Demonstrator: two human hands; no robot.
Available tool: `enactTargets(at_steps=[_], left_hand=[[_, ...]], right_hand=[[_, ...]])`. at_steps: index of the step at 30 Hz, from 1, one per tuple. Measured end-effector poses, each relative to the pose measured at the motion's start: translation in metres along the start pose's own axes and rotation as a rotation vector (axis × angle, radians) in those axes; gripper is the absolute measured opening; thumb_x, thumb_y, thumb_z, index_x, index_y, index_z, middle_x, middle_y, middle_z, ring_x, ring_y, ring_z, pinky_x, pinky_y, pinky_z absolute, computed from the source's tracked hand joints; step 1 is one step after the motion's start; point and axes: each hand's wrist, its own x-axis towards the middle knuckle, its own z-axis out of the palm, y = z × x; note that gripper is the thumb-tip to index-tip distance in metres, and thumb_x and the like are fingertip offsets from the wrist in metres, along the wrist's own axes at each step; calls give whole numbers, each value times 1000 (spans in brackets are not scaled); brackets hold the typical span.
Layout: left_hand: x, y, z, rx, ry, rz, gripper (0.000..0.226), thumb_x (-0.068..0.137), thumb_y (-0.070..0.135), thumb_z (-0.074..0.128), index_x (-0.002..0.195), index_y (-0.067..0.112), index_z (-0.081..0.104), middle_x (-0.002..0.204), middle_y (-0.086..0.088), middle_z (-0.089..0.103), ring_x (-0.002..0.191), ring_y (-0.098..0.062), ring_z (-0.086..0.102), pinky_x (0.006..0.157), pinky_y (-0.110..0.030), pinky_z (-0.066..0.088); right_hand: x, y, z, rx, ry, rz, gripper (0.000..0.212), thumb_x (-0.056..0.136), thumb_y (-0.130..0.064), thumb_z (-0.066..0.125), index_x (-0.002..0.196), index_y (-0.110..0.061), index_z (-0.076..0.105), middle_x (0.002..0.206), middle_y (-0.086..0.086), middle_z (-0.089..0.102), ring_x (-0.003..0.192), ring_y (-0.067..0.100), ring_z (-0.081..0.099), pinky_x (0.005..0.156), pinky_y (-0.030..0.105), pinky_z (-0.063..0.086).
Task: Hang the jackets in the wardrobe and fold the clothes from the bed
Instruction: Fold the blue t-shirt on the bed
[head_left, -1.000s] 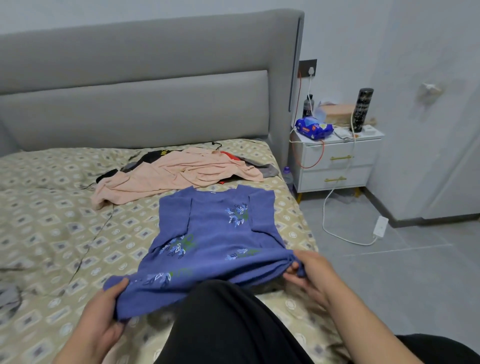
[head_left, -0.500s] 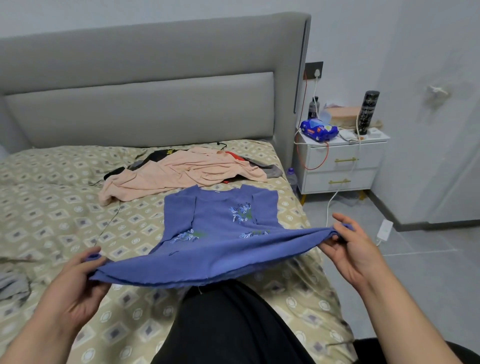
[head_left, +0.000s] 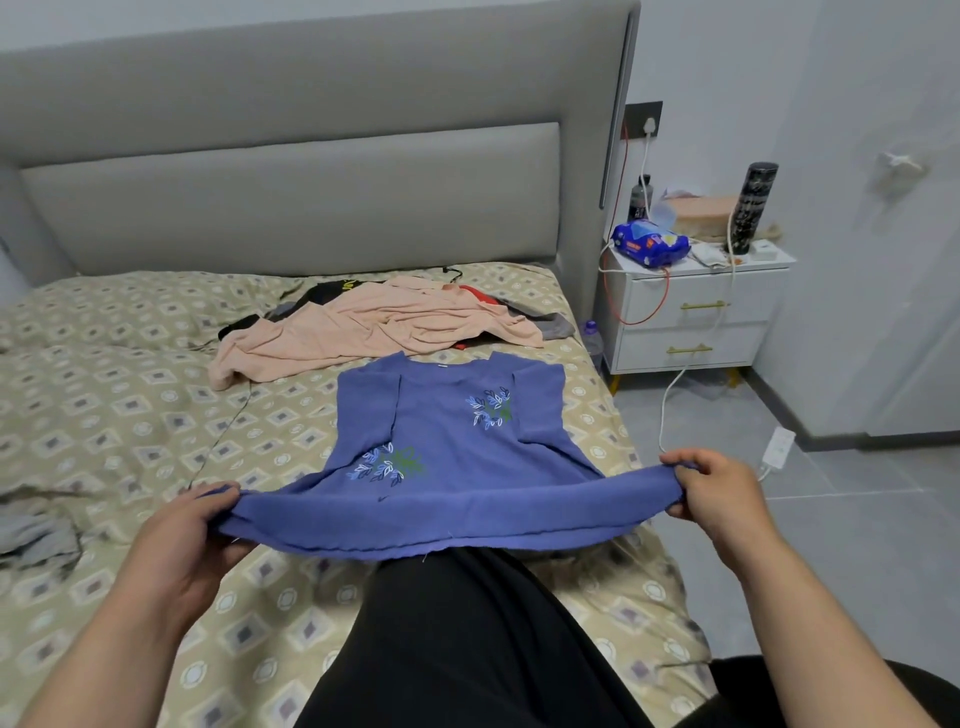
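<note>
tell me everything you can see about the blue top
The blue top is a violet-blue, knit-looking garment with sleeves and leaf embroidery in blue, white and green. Its neck end lies flat on the patterned bed; its hem is lifted and stretched wide, with the left hand and the right hand each gripping one corner.

Grey padded headboard (head_left: 291, 192), white nightstand (head_left: 696, 317), grey tiled floor (head_left: 857, 545), pale walls (head_left: 737, 62).

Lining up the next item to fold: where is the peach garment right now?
Head view, centre: the peach garment lies crumpled on the bed, just beyond the neckline of the blue top and short of the grey headboard, atop dark clothes.
</note>
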Motion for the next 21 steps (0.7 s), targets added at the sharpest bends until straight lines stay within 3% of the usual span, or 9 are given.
enactTargets(at_steps=[4, 6, 7, 9, 11, 14, 16, 19, 21], left_hand=[[-6, 6, -2, -127, -97, 57, 31, 79, -10, 35, 90, 8, 58, 78, -4, 69, 73, -17, 71, 65, -33, 62], [-6, 9, -3, -32, -109, 119, 45, 71, -17, 36, 99, 9, 59, 85, -4, 73, 77, -16, 72, 67, -31, 62], [-5, 10, -4, 33, -81, 160, 45, 78, -20, 38, 104, 9, 60, 91, -6, 72, 80, -17, 71, 67, -28, 62], [-6, 13, -3, 138, -22, 235, 32, 89, -17, 47, 104, 7, 61, 95, -11, 67, 80, -19, 67, 64, -22, 60], [-2, 11, -5, 207, 61, 293, 27, 90, -14, 52, 96, 9, 64, 93, -13, 68, 78, -19, 66, 67, -23, 60], [0, 10, -10, 300, 155, 362, 23, 91, -4, 55, 108, 6, 67, 111, -20, 67, 95, -28, 62, 88, -37, 51], [-2, 11, -10, 296, 167, 396, 22, 90, -1, 53, 108, 5, 65, 103, -18, 68, 98, -30, 62, 89, -39, 47], [-13, 15, -1, 302, 70, 419, 13, 93, -4, 49, 95, -2, 62, 82, -11, 64, 77, -16, 63, 71, -27, 54], [-12, 16, -2, 282, 16, 413, 16, 94, -1, 49, 85, 1, 61, 80, -16, 62, 77, -24, 63, 72, -33, 54]], right_hand=[[-3, -6, -3, 163, -120, 118, 27, 95, 4, 38, 96, -2, 64, 75, 17, 58, 58, 27, 54, 46, 27, 55], [-7, -11, -6, 337, -200, 135, 32, 92, 10, 34, 100, -3, 62, 85, 18, 65, 73, 28, 63, 59, 30, 59], [-9, -13, -8, 336, -215, 96, 33, 92, 13, 36, 102, -4, 62, 91, 16, 68, 81, 27, 66, 68, 31, 58], [-10, -16, -11, 187, -175, -43, 26, 93, 10, 49, 105, -6, 66, 94, 13, 72, 88, 23, 68, 75, 29, 53], [-13, -17, -12, 62, -91, -160, 17, 91, 3, 60, 101, -5, 70, 85, 11, 71, 79, 20, 65, 70, 25, 50], [-11, -14, -11, 94, 8, -208, 8, 92, -10, 66, 98, -6, 72, 77, 5, 66, 74, 19, 58, 71, 27, 48], [-9, -14, -13, 236, -25, -183, 11, 94, -17, 65, 97, -7, 69, 82, 5, 69, 83, 20, 63, 82, 31, 52], [-11, -20, -13, 548, -129, -122, 16, 99, -17, 54, 89, -8, 62, 71, 0, 71, 74, 13, 66, 72, 20, 58], [-14, -24, -14, 625, -177, -82, 21, 103, -11, 44, 88, -8, 59, 68, 0, 71, 68, 14, 67, 62, 24, 59]])
